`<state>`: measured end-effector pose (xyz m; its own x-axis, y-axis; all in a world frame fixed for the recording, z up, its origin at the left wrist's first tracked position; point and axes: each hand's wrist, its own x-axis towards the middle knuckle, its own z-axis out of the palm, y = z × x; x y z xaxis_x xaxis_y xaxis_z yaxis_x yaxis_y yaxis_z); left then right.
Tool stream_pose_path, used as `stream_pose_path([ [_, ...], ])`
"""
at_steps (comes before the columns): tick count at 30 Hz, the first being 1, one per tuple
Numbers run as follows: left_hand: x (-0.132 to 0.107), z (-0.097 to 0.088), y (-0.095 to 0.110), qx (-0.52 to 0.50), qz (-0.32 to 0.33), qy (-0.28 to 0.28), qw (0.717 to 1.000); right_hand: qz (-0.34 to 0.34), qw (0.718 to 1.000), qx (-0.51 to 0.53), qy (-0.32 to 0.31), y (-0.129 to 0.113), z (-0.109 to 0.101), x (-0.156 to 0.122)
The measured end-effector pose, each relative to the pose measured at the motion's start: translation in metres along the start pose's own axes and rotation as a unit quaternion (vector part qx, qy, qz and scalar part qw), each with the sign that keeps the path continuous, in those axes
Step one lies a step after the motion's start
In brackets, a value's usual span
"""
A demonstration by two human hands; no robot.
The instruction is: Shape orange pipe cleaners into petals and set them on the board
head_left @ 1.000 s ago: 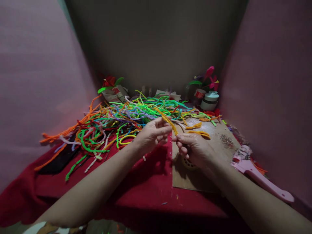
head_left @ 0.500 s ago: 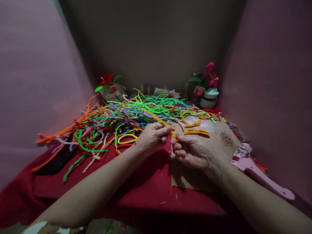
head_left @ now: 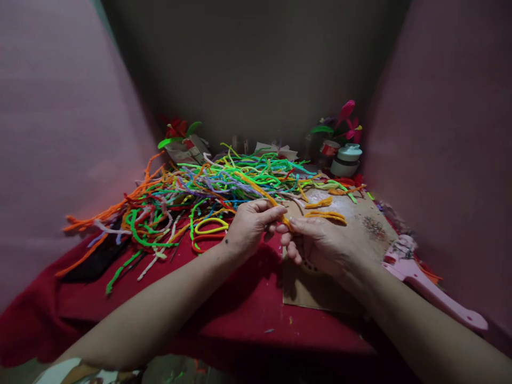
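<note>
Orange fuzzy strand (head_left: pixel 256 185), pinched near its lower end by the loosely curled left hand (head_left: pixel 250 224) and right hand (head_left: pixel 322 242) above the cardboard's (head_left: pixel 316 296) left edge, presumably light, soft and bendable, best held close to the bend point.

dim, uneven light, with a murky back wall (head_left: pixel 256 69) and soft shadows on red cloth (head_left: pixel 236 314)

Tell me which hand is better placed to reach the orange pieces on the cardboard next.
The right hand, probably: it is over the cardboard, nearer the orange pieces. The left hand is farther off. Both pinch an orange strip.
</note>
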<state>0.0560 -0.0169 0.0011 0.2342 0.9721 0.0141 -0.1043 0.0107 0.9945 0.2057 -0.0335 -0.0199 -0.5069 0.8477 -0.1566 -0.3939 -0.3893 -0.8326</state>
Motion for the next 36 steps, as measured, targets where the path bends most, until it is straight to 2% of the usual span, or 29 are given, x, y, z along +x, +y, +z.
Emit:
stream_pose_path([
  [2, 0.0007, -0.0005, -0.0017, 0.003, 0.002, 0.0, 1.0, -0.013, 1.0, -0.025, -0.005, 0.0001, -0.0001, 0.0002],
  [7, 0.0005, -0.0016, -0.0045, 0.021, 0.002, -0.027, 0.999, -0.011, 0.996, -0.084, 0.03, 0.0012, 0.0018, 0.0016],
  [11, 0.0014, -0.0029, -0.0034, 0.007, -0.008, -0.014, 1.0, -0.013, 0.994, -0.098, 0.049, 0.001, 0.0047, 0.0005],
  [16, 0.0029, -0.0039, -0.0044, -0.03, -0.021, -0.001, 0.999, 0.006, 0.996, -0.079, 0.028, 0.0016, 0.0062, -0.0014],
  [24, 0.0038, -0.0037, -0.0092, -0.051, -0.021, -0.006, 0.998, -0.014, 0.999, -0.049, -0.015, 0.0047, 0.0036, 0.0002],
  [31, 0.0032, -0.0038, -0.008, -0.044, -0.02, -0.012, 0.999, -0.015, 0.999, -0.051, 0.011, 0.0036, 0.0076, -0.0002],
  [36, 0.0017, -0.0024, -0.0055, -0.037, -0.035, -0.014, 0.999, -0.011, 0.999, -0.051, -0.001, 0.0029, 0.0082, -0.0015],
])
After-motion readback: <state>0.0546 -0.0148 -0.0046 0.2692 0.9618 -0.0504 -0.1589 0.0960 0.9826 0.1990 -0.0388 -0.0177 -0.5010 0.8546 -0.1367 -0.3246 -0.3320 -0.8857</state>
